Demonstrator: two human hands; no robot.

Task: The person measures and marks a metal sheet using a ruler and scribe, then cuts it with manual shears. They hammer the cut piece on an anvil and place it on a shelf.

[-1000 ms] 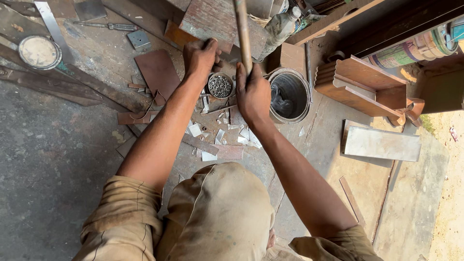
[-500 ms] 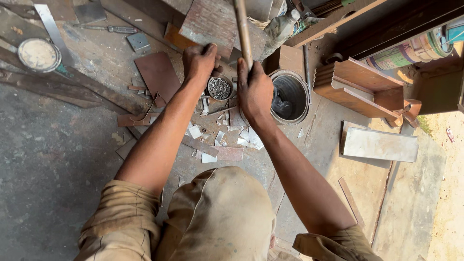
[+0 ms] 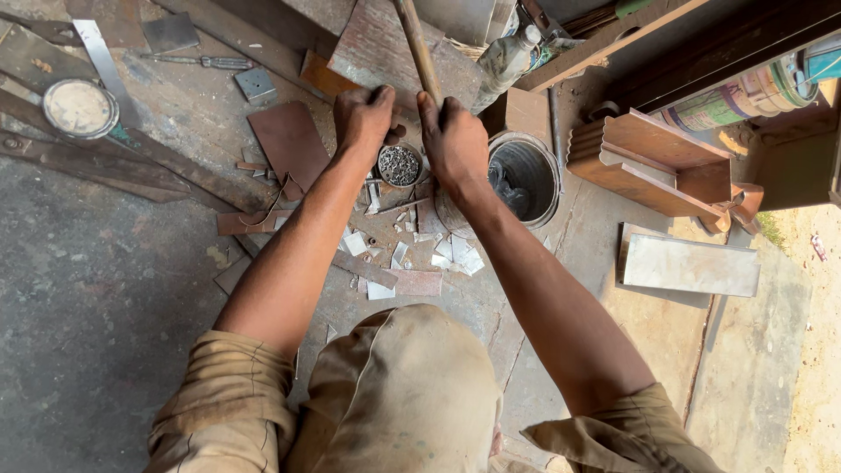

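Observation:
My right hand [image 3: 455,140] is closed around a long wooden handle [image 3: 415,45] that rises toward the top of the view. My left hand [image 3: 363,116] is fisted just left of it, above a small round tin of tiny metal bits [image 3: 400,165]; what it holds is hidden under the fingers. A rusty metal sheet [image 3: 377,48] lies behind both hands. Small cut metal scraps [image 3: 455,254] are scattered on the floor below the hands. My knee in tan cloth fills the bottom middle.
A round metal bucket [image 3: 524,180] stands right of my right hand. A folded brown metal box [image 3: 653,162] and a flat grey plate [image 3: 692,265] lie further right. A round lid [image 3: 79,108], a screwdriver [image 3: 197,61] and metal strips lie at left. A plastic bottle [image 3: 508,54] stands behind.
Both hands have shifted slightly, and the wooden handle has tilted a little; the view has drifted a bit. Nothing has been let go.

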